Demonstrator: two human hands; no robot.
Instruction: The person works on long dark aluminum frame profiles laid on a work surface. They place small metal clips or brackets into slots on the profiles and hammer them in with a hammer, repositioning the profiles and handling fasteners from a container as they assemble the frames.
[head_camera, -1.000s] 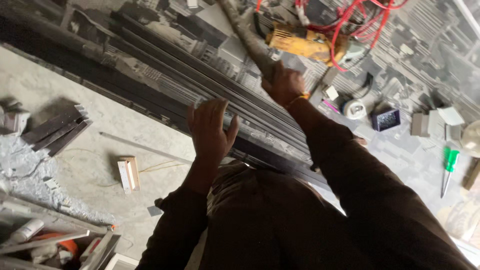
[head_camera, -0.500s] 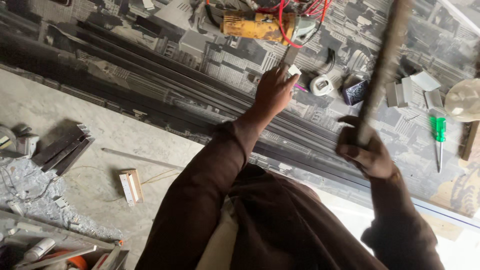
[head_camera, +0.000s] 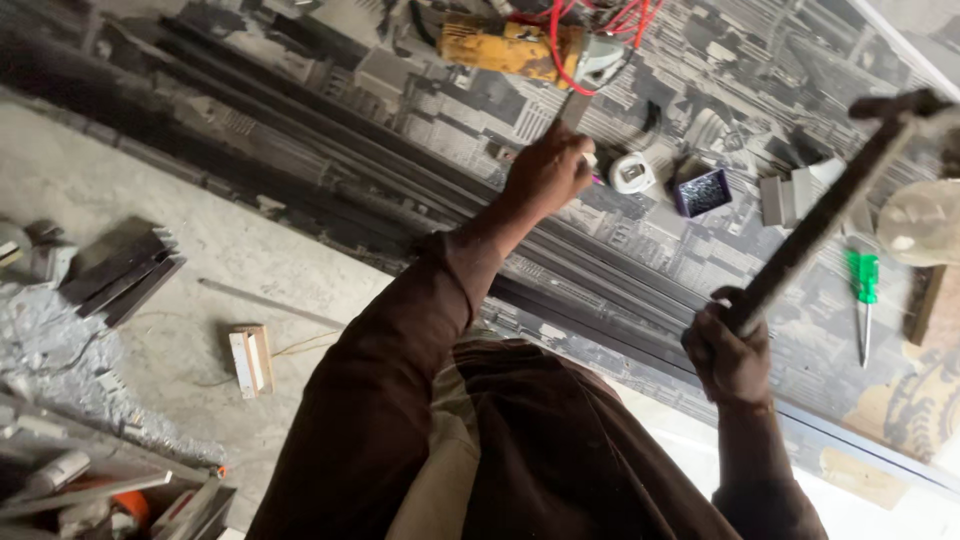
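Head view, looking down the person's front: the right hand (head_camera: 735, 345) is closed in a fist round the lower end of a dark bar (head_camera: 830, 205), whose long axis climbs from the fist up and to the right, its far end blurred near the frame's right edge. The bar is lifted clear of the table (head_camera: 740, 60), tilted, not lying flat

Left hand (head_camera: 548, 170) is stretched far forward with the arm nearly straight, fingers curled down onto the long dark rails (head_camera: 330, 160) that run from far left towards near right across the table; whether it pinches something small or only presses there I cannot tell. A white tape roll (head_camera: 632, 172) sits just beside it on the right, and a yellow power tool (head_camera: 505, 45) with red wires (head_camera: 590, 25) lies farther off. So the bar is held only by the right hand, well apart from the left, and it crosses the line of the rails at an angle

A green screwdriver (head_camera: 862, 290) lies right of the bar, near a pale cap (head_camera: 920, 225). Lower left, on the concrete floor (head_camera: 150, 200), is a small wooden block (head_camera: 250, 358)
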